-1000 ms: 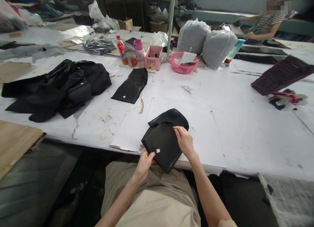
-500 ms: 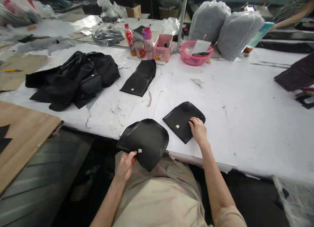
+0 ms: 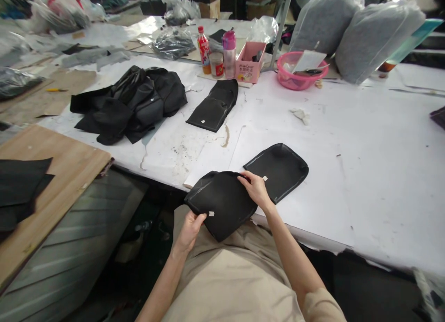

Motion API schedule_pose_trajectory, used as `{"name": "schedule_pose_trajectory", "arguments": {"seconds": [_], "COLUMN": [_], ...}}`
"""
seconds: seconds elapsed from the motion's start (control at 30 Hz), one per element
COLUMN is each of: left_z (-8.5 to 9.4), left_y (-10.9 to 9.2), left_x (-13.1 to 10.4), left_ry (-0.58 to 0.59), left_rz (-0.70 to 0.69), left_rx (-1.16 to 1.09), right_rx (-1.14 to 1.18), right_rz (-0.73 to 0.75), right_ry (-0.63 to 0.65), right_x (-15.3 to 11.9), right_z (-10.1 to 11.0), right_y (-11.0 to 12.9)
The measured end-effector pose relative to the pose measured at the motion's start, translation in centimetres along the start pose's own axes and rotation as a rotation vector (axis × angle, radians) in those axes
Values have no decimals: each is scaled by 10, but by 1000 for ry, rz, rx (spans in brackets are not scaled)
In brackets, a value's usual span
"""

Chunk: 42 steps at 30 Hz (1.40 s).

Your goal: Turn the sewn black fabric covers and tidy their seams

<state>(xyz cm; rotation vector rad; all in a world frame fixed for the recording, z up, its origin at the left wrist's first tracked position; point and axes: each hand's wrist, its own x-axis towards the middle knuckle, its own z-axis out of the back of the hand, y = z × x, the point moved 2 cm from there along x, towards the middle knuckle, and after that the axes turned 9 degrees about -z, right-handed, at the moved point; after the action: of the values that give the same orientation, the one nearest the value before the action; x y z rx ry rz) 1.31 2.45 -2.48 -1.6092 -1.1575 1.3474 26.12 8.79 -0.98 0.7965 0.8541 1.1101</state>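
A black sewn leather-like piece (image 3: 225, 199) with a small white sticker is held over my lap at the table's front edge. My left hand (image 3: 190, 229) pinches its lower left corner beside the sticker. At its upper right edge, my right hand (image 3: 254, 187) grips it between thumb and fingers. Just right of it, a second black piece (image 3: 287, 169) lies flat on the white table, its own sticker partly behind my right hand. Farther back rests another stickered black piece (image 3: 217, 106). To its left is a heap of black pieces (image 3: 135, 102).
Along the back stand a red-labelled bottle (image 3: 204, 51), a glass jar (image 3: 217, 65), a pink-capped bottle (image 3: 229, 55), a pink box (image 3: 251, 62) and a pink basket (image 3: 302, 81). Large wrapped bundles (image 3: 377, 39) stand behind. At left, a wooden board (image 3: 69, 160) carries black pieces.
My right hand has left the piece on the table and moved left onto the edge of the held piece. My left hand keeps its hold. The view has shifted left.
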Motion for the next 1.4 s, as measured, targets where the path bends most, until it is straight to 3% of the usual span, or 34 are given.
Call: {"name": "schedule_pose_trajectory", "arguments": {"seconds": [0.13, 0.2, 0.27, 0.33, 0.4, 0.5, 0.57, 0.63, 0.8, 0.93, 1.07, 1.2, 1.4], "left_z": [15, 24, 28, 22, 4, -28, -42, -48, -44, -33, -28, -27, -24], "left_y": [3, -3, -17, -36, -54, -69, -74, -77, -81, -78, -73, -70, -68], "left_x": [2, 1, -2, -5, -5, 6, 15, 21, 23, 28, 31, 33, 33], "left_ry": [-31, -101, -225, -284, -177, 92, 212, 261, 353, 247, 190, 184, 164], "left_rz": [-13, -67, -217, -441, -641, -780, -761, -701, -544, -277, -50, 15, 9], "left_rx": [81, 201, 429, 682, 825, 837, 785, 710, 642, 461, 199, 104, 68], "right_rx": [92, 144, 143, 85, 27, 0, 16, 32, 38, 81, 335, 459, 733], "right_rz": [-6, -16, -16, 2, 28, 96, 131, 139, 105, 27, -137, -250, -428], "right_ry": [106, 162, 195, 204, 227, 311, 360, 400, 516, 540, 455, 409, 526], "right_x": [-3, -7, -11, -15, -19, -26, -31, -34, -40, -47, -55, -60, -67], "right_z": [3, 6, 7, 7, 5, 1, 1, 4, 16, 21, 21, 17, 8], "right_y": [2, 4, 8, 15, 26, 44, 52, 55, 41, 20, 0, -9, -17]}}
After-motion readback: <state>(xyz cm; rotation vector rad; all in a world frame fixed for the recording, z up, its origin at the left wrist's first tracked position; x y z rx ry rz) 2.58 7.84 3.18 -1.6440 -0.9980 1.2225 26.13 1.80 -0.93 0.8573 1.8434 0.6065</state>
